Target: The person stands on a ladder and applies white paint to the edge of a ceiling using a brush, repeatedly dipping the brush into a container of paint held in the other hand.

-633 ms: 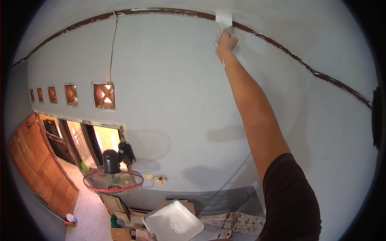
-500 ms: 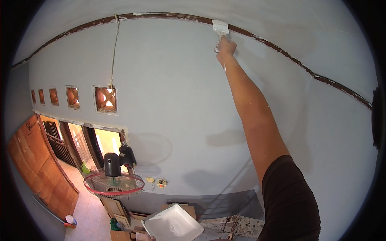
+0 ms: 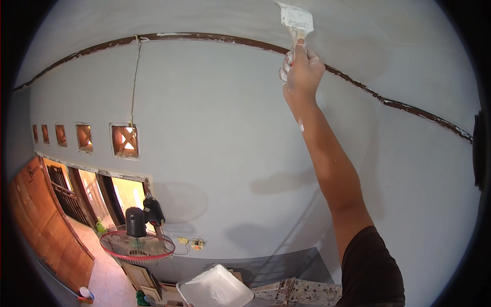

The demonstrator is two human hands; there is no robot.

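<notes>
The right hand (image 3: 305, 72) grips a flat paintbrush (image 3: 297, 19), its head showing above the brown trim (image 3: 209, 37). Below that are grey wall (image 3: 220, 128), fan (image 3: 135, 224), paint tray (image 3: 217, 287).

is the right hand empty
No, the right hand grips the handle of a flat, white-coated tool.

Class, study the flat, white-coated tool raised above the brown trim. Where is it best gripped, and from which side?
Probably best by the narrow handle, from below: the broad, white-smeared head points up and tapers down to it. The right hand grips it there.
</notes>
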